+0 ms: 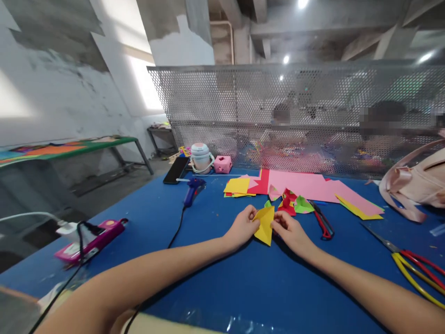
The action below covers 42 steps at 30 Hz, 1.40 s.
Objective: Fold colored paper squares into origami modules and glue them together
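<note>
Two bare hands hold one folded yellow paper piece point(264, 226) over the middle of the blue desk point(225, 292)

The left hand point(242, 226) has its grip pinched on the paper's left edge, and the right hand point(290, 230) has its grip pinched on the right edge. The paper looks light and thin; it should bend easily and could crease or tear, so soft fingertips on its edges seem best. I count one blue glue gun point(192, 192) towards the left edge, one flat black phone point(176, 170) at the far left corner, one pale round bucket point(201, 160) and one pink box with holes point(222, 164) by the far edge, and one long pair of scissors with red and yellow handles point(405, 262) on the right; the small red and green folded paper bits point(289, 202) overlap too much to count
</note>
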Each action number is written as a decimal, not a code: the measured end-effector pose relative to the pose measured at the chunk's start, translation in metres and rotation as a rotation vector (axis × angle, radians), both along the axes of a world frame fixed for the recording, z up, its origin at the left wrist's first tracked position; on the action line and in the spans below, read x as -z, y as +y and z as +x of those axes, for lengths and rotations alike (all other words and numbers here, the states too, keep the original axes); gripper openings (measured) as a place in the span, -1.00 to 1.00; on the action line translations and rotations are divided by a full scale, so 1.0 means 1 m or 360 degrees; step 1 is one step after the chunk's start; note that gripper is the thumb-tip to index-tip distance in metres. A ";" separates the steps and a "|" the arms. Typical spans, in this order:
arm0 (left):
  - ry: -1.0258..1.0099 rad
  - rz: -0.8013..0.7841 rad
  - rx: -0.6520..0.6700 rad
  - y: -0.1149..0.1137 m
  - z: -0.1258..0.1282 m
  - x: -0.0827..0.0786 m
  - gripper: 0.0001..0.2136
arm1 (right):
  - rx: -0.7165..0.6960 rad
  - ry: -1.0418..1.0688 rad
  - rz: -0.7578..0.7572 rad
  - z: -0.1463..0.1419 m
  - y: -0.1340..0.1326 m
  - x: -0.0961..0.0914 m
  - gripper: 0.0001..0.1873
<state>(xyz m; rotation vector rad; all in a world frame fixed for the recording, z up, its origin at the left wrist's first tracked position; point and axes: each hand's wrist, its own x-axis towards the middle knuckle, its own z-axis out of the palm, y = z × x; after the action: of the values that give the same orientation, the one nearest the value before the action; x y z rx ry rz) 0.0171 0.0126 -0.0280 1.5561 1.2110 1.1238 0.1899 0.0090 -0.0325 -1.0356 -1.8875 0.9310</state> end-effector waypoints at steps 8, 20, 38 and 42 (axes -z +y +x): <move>-0.0213 -0.0240 0.0230 0.001 0.008 -0.004 -0.83 | 0.0123 -0.0168 0.0048 0.000 0.000 -0.014 -0.90; -0.0325 -0.0521 0.0316 0.002 -0.002 -0.009 -0.82 | 0.0205 -0.0273 0.0091 -0.013 0.015 -0.018 -0.90; 0.0084 -0.0296 0.0250 -0.002 -0.001 -0.008 -0.86 | 0.0173 -0.0109 0.0307 -0.015 -0.001 -0.026 -0.93; -0.0005 -0.0363 0.0299 -0.002 -0.001 -0.012 -0.85 | 0.0038 -0.0084 0.0511 -0.011 0.000 -0.027 -0.85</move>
<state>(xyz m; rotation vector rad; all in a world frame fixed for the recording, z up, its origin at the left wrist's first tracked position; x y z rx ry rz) 0.0164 0.0102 -0.0164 1.4587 1.1229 0.8360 0.1785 0.0095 -0.0054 -0.8924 -1.9835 0.5662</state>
